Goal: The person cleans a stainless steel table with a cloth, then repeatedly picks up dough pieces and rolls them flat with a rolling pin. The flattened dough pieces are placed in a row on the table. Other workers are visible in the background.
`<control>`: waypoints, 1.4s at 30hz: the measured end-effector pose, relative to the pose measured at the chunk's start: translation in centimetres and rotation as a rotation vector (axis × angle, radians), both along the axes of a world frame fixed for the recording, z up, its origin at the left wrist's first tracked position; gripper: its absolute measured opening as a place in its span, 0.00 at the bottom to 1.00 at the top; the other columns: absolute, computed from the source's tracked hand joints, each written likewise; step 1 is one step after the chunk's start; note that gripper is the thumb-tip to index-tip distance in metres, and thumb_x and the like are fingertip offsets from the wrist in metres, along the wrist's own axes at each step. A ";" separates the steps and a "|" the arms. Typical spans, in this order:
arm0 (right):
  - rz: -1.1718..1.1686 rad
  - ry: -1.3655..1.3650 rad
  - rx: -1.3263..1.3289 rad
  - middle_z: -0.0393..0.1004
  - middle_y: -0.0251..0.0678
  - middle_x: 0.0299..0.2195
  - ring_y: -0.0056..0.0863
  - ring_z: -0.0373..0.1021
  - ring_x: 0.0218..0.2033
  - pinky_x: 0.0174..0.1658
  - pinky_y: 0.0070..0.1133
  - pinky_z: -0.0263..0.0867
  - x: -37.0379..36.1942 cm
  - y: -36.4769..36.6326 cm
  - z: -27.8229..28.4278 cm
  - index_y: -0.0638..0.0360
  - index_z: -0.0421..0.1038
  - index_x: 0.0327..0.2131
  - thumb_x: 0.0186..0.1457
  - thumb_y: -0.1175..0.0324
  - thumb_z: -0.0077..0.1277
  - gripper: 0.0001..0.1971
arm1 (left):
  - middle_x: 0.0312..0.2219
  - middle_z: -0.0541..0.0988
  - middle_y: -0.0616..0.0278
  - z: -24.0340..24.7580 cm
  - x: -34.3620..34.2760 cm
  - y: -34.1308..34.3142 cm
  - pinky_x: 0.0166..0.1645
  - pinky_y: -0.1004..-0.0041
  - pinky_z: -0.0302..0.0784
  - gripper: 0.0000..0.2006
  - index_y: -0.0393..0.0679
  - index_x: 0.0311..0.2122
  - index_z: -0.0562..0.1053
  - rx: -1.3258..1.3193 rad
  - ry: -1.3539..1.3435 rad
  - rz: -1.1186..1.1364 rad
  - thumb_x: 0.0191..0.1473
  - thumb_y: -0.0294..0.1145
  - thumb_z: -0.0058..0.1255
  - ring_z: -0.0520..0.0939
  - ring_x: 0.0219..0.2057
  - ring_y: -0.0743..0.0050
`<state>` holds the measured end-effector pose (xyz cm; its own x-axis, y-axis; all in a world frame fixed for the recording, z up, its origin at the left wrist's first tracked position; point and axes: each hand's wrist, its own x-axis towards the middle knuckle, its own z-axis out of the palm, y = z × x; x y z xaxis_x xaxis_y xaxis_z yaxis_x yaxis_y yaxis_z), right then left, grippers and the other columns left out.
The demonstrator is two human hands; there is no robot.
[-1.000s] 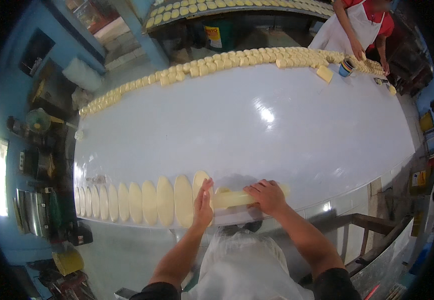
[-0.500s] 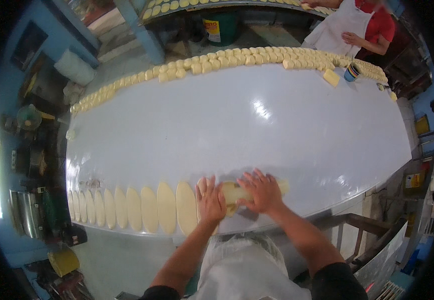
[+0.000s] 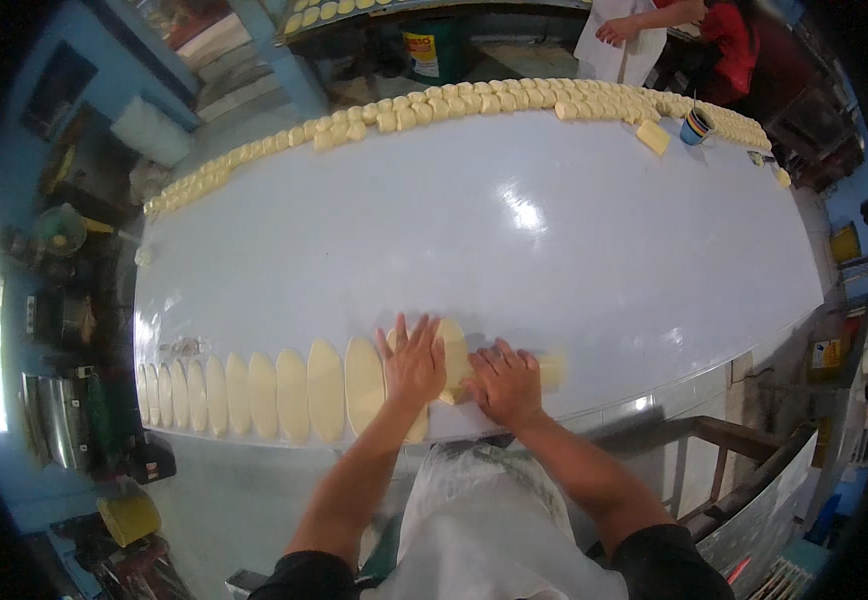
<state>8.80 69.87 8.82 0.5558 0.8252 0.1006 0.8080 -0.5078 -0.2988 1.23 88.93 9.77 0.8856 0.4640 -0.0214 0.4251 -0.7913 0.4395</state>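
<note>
My left hand (image 3: pixel 415 370) lies flat with fingers spread on the right end of a row of flattened dough ovals (image 3: pixel 325 390) along the near edge of the white table (image 3: pixel 354 240). Between my hands, a long dough oval (image 3: pixel 451 340) shows, partly covered. My right hand (image 3: pixel 506 388) bends its fingers over a pale yellow cylinder (image 3: pixel 552 370), which sticks out to the right, blurred. Whether it is a rolling pin or a dough roll, I cannot tell. The ovals get narrower toward the left.
Rounded dough pieces (image 3: pixel 424 110) line the far edge, with a yellow block (image 3: pixel 653 137) and a striped cup (image 3: pixel 696 127) nearby. A co-worker in a white apron (image 3: pixel 622 45) stands beyond. A wooden frame (image 3: pixel 739 440) is beside the table at the lower right.
My right hand has shifted left, closer to my left hand. More of the long dough oval shows between them. Across the table, the co-worker has changed position, and the view has tilted slightly.
</note>
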 end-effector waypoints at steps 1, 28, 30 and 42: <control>0.020 0.033 0.011 0.74 0.35 0.55 0.45 0.63 0.64 0.56 0.48 0.60 -1.2 -0.9 0.4 0.48 0.71 0.57 0.62 0.39 0.49 0.29 | 0.64 0.70 0.53 0.3 -2.4 -1.2 0.72 0.31 0.36 0.24 0.42 0.62 0.70 -0.009 0.006 -0.021 0.69 0.42 0.36 0.58 0.70 0.38; -0.056 0.304 -0.346 0.77 0.35 0.48 0.39 0.71 0.54 0.52 0.39 0.67 12.5 5.2 2.5 0.49 0.74 0.51 0.46 0.51 0.70 0.29 | 0.63 0.70 0.47 0.3 14.0 12.1 0.71 0.43 0.51 0.21 0.41 0.60 0.72 0.001 -0.186 0.241 0.67 0.39 0.44 0.66 0.67 0.48; -0.186 0.344 -0.339 0.78 0.35 0.48 0.40 0.72 0.52 0.51 0.39 0.69 13.1 3.2 3.3 0.48 0.75 0.50 0.47 0.51 0.69 0.28 | 0.59 0.72 0.45 1.3 17.8 16.0 0.69 0.49 0.60 0.20 0.41 0.60 0.72 -0.174 -0.139 0.285 0.66 0.36 0.48 0.70 0.63 0.49; -0.694 0.169 -0.184 0.78 0.40 0.35 0.44 0.75 0.39 0.40 0.40 0.71 12.9 -8.5 3.0 0.55 0.77 0.41 0.37 0.41 0.73 0.33 | 0.56 0.70 0.49 -5.7 36.9 33.7 0.62 0.53 0.69 0.28 0.46 0.61 0.70 0.142 -0.097 0.150 0.54 0.17 0.51 0.72 0.58 0.43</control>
<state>21.69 61.32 11.86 0.9519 0.2729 -0.1392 0.2326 -0.9395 -0.2514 38.16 122.59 4.10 0.8009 0.5832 0.1357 0.5040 -0.7790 0.3730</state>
